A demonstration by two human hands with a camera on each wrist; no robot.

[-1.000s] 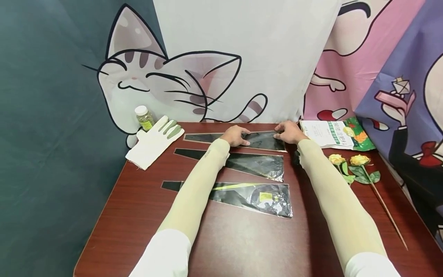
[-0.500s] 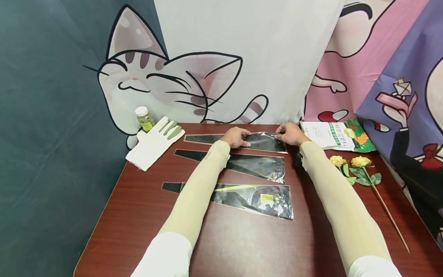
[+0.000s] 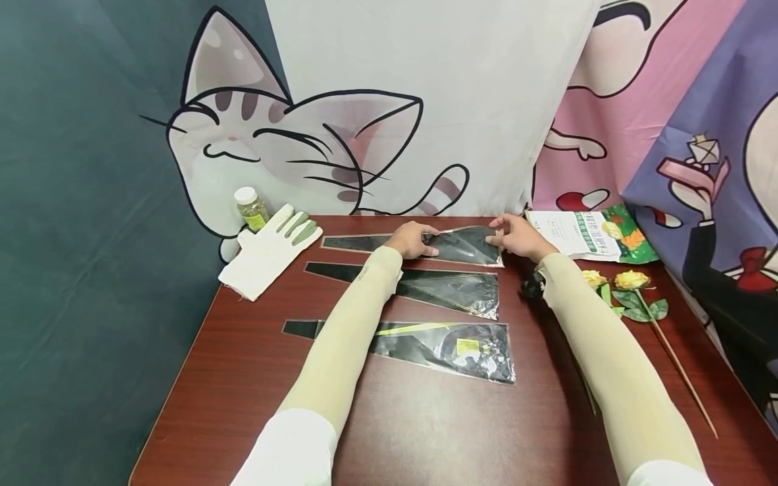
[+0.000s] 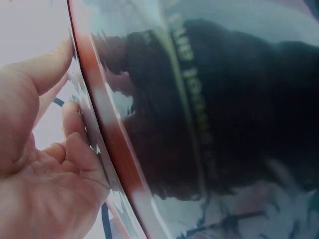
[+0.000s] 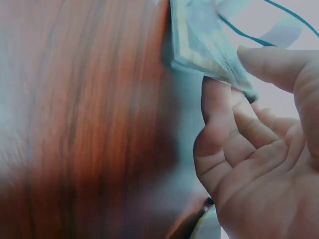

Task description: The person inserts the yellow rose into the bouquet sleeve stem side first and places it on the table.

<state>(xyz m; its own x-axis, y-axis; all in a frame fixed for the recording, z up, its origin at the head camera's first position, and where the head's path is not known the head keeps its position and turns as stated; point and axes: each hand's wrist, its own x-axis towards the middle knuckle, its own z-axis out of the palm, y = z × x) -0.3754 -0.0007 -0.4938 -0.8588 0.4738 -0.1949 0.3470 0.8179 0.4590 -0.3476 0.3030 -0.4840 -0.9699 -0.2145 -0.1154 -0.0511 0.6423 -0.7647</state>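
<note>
Three tapered, dark flower sleeves of shiny film lie in a row: a far sleeve (image 3: 464,244), a middle sleeve (image 3: 464,289) and a near sleeve (image 3: 425,347) with a yellow label. My left hand (image 3: 410,239) rests across the far sleeve, thumb and forefinger spread on its film. Pale lettering crosses the dark film (image 4: 239,114) in the left wrist view. At the wide right end, my right hand (image 3: 516,236) holds the far sleeve's edge, which is slightly raised. Film (image 5: 209,35) sits between right thumb and fingers in the right wrist view.
A white glove (image 3: 261,260) and a lidded jar (image 3: 252,210) are at back left. A white-and-green packet (image 3: 577,236) lies at back right, with yellow artificial roses (image 3: 632,281) before it. A printed cloth (image 3: 389,67) hangs behind the brown table (image 3: 213,378).
My right hand has shifted slightly right toward the far sleeve's end, and the film there has lifted and creased. The left hand stays in place.
</note>
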